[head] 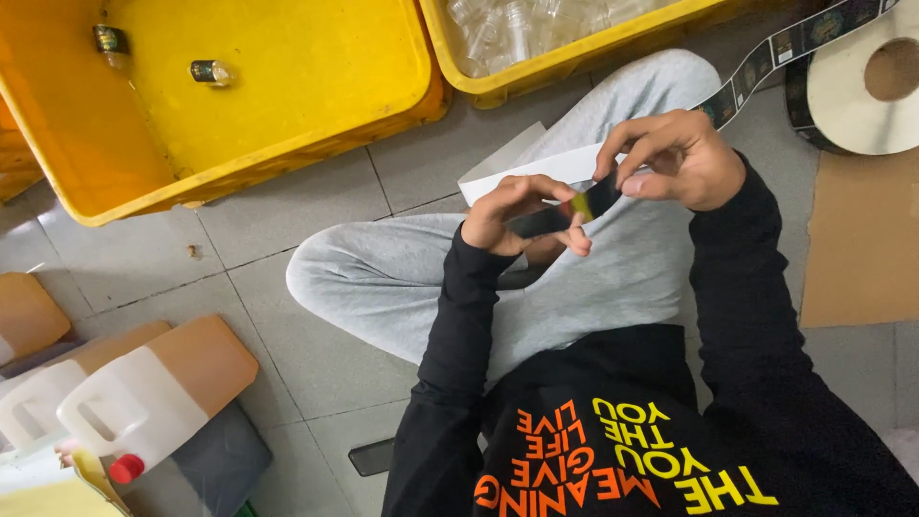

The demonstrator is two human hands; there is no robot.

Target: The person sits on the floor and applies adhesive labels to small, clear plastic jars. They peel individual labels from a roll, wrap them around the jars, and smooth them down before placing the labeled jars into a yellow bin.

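Grey floor tiles [316, 191] spread under a person sitting cross-legged in grey trousers [402, 278] and a black top. Over the lap, the left hand [522, 215] is curled closed, thumb and fingers pinching the near end of a small dark bottle [550, 222]. The right hand [675, 158] is also mostly closed, its fingertips pinching a dark label [603, 196] with a yellow-green edge against the far end of that bottle. The bottle looks glossy and black, short and slim; its long axis runs from the left hand up toward the right hand, slightly tilted, and which end is the cap cannot be told. Just behind both hands lies a white strip of backing paper [536, 172]. Beyond the right hand a strip of dark printed labels [766, 62] leads to a large white roll [866, 91], which rests beside brown cardboard [862, 239]. Past the left hand stands a yellow crate [287, 144] holding two small dark-labelled bottles [211, 72]; a second yellow crate [565, 57] holds clear empty bottles. Well off to the left hand's side lie white plastic jugs [124, 412], one with a red cap.
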